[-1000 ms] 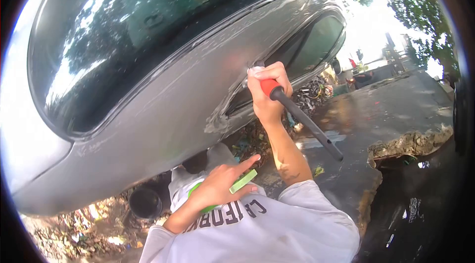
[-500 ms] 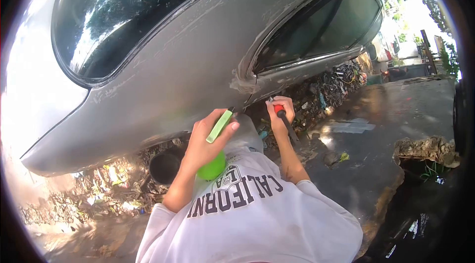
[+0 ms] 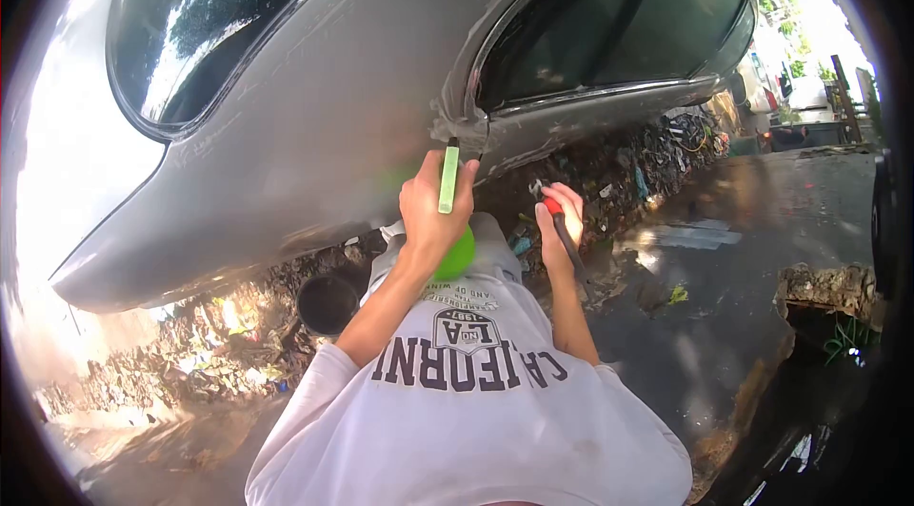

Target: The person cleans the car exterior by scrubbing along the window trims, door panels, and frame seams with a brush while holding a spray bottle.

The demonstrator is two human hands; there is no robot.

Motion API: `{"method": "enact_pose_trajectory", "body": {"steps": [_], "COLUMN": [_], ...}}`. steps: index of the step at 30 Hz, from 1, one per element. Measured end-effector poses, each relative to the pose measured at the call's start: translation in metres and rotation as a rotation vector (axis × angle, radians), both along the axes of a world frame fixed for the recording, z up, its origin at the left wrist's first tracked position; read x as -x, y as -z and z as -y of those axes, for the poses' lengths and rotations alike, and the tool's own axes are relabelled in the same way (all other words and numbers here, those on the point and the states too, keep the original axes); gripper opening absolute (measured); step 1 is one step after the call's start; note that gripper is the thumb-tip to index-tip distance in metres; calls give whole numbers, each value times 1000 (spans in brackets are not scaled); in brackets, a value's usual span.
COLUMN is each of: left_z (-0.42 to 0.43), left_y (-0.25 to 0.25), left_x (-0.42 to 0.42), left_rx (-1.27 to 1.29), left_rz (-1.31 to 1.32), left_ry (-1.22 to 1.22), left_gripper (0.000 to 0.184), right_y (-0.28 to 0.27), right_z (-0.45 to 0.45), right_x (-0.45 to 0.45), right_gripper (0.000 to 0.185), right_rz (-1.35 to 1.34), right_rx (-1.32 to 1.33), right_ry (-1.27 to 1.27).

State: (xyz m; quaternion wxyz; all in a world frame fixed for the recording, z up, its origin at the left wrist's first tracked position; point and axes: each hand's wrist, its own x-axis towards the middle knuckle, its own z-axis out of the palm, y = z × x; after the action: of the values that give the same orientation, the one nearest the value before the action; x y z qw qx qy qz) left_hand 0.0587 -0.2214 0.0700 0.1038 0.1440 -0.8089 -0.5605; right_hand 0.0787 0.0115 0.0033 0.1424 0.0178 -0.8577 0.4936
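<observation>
A green-handled tool [image 3: 448,180] is held upright in my left hand [image 3: 430,213], its dark tip at the grey car body [image 3: 343,106] below the lower corner of the side window [image 3: 609,30]. Just under that hand, a round green object [image 3: 458,255] is partly hidden by the wrist. My right hand [image 3: 562,225] is closed on a tool with a red and black handle [image 3: 564,232]; a small pale part shows above its fingers. This hand is apart from the car.
A black bucket [image 3: 327,304] stands on leaf-strewn ground at the left. Litter and debris [image 3: 657,154] lie beside the car. Dark wet pavement [image 3: 685,306] runs along the right, with a broken edge [image 3: 830,287] beside dark water.
My left hand has risen from my shirt to the car body with the green-handled tool. My right hand has come down from the car's window area, still holding the red-handled tool.
</observation>
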Motion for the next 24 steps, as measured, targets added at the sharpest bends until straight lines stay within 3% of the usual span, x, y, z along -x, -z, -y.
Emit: {"method": "enact_pose_trajectory", "body": {"steps": [3, 5, 9, 12, 13, 17, 20, 21, 24], "left_z": [-6, -15, -13, -7, -5, 7, 9, 9, 13], "left_y": [2, 0, 4, -1, -3, -6, -17, -18, -21], "left_x": [-1, -1, -8, -18, -23, -40, -38, -37, -38], "left_rx": [34, -45, 0, -16, -13, -27, -61, -62, -73], "left_rz": [95, -40, 72, 118, 127, 115, 113, 115, 130], "left_ry": [-49, -68, -90, -106, -109, -137, -111, -66, 4], "left_gripper": [25, 29, 29, 27, 27, 25, 24, 23, 23], "right_y": [-25, -42, -90, -76, -63, -18, -42, -41, -34], "right_z": [19, 35, 80, 105, 101, 57, 103, 112, 91], "right_x": [37, 56, 82, 99, 99, 95, 90, 89, 108], "right_gripper": [31, 30, 32, 30, 28, 26, 27, 26, 23], "right_rz": [-54, -133, -220, -433, -383, -343, -483, -412, -416], "right_rx": [16, -23, 48, 30, 3, -123, -43, -53, -67], "right_ry": [-95, -181, -328, -425, -444, -221, -301, -357, -272]}}
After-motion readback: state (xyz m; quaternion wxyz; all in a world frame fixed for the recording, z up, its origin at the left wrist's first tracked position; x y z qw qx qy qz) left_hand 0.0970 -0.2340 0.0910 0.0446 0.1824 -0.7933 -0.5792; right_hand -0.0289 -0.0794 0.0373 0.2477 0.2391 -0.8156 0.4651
